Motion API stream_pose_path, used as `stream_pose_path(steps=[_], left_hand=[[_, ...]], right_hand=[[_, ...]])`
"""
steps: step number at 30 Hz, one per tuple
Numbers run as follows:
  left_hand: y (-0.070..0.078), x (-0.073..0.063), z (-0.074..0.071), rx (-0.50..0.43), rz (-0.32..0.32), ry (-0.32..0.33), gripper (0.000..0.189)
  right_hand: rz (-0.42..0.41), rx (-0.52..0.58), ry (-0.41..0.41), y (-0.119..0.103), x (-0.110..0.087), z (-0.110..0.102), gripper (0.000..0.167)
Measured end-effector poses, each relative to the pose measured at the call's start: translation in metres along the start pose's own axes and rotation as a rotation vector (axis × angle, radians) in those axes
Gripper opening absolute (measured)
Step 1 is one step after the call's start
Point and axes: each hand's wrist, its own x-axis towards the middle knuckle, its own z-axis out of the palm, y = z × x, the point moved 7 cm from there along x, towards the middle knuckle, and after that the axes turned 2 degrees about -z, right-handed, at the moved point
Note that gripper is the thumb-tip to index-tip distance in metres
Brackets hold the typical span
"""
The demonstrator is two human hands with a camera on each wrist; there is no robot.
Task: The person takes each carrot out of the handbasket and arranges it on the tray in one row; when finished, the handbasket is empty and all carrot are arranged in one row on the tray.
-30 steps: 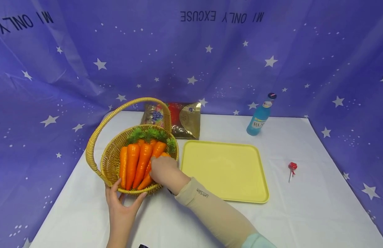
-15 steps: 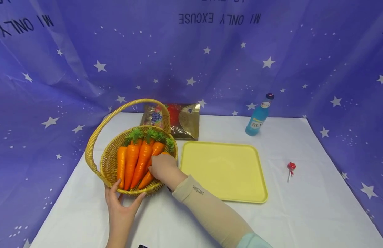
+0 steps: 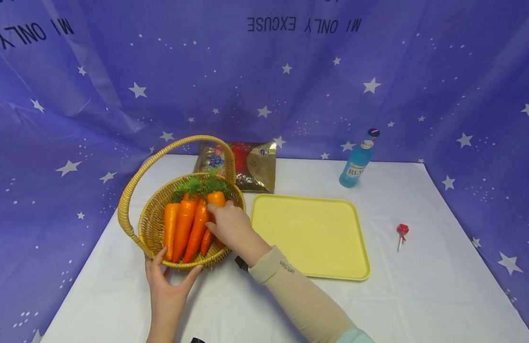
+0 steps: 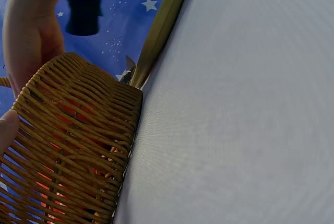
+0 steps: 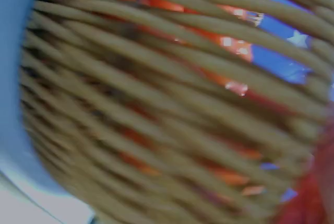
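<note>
A wicker basket (image 3: 150, 233) with a tall arched handle stands on the left side of the table, holding several orange carrots (image 3: 184, 226) with green tops. My left hand (image 3: 167, 286) holds the basket's near side, thumb and fingers spread at the rim; a fingertip (image 4: 7, 130) overlaps the rim in the left wrist view. Reaching in from the right, my right hand (image 3: 234, 228) grips a carrot (image 3: 215, 198) at the basket's right side, its lower part hidden behind the hand. The right wrist view shows woven basket wall (image 5: 156, 93) close up, with orange showing between the strands.
A yellow tray (image 3: 307, 233) lies right of the basket. Behind them is a gold and red foil bag (image 3: 257, 169). A blue bottle (image 3: 356, 164) stands at the back right, and a red lollipop (image 3: 403, 230) lies further right. A purple star-patterned cloth (image 3: 315, 95) hangs behind the table.
My right hand has shifted slightly up and right inside the basket, and the carrot by it now shows its orange top higher, near the far rim. The left hand stays in place.
</note>
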Motion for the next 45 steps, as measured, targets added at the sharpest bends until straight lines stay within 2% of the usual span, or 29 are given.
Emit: stream_pose_path(steps=[4, 10, 13, 17, 22, 27, 31, 37, 41, 45], left_hand=[[-0.001, 0.0, -0.001, -0.001, -0.01, 0.003, 0.091], [-0.001, 0.0, 0.0, -0.004, -0.023, -0.008, 0.092], [0.0, 0.0, 0.001, -0.008, -0.014, -0.012, 0.091], [0.001, 0.001, 0.0, -0.008, 0.001, -0.005, 0.092], [0.0, 0.001, 0.0, -0.005, -0.005, -0.014, 0.093], [0.0, 0.0, 0.0, 0.001, -0.004, -0.019, 0.094], [0.002, 0.001, 0.0, -0.008, 0.007, -0.022, 0.094], [0.004, 0.002, 0.0, -0.007, 0.014, -0.022, 0.094], [0.003, 0.002, 0.001, -0.012, 0.005, -0.025, 0.094], [0.003, 0.001, 0.0, -0.014, 0.005, -0.027, 0.093]], right_hand=[[0.009, 0.116, 0.082, 0.009, -0.003, 0.002, 0.035], [-0.053, 0.264, 0.243, 0.015, -0.013, -0.004, 0.03], [-0.085, 0.348, 0.315, 0.018, -0.019, -0.014, 0.028], [-0.128, 0.496, 0.399, 0.022, -0.031, -0.039, 0.029], [-0.138, 0.731, 0.44, 0.041, -0.049, -0.065, 0.032], [-0.052, 0.88, 0.456, 0.077, -0.065, -0.072, 0.031], [0.075, 0.876, 0.384, 0.106, -0.07, -0.06, 0.032], [0.222, 0.854, 0.116, 0.123, -0.072, -0.008, 0.035], [0.227, 0.785, 0.002, 0.121, -0.072, 0.019, 0.037], [0.195, 0.694, -0.031, 0.114, -0.069, 0.027, 0.041]])
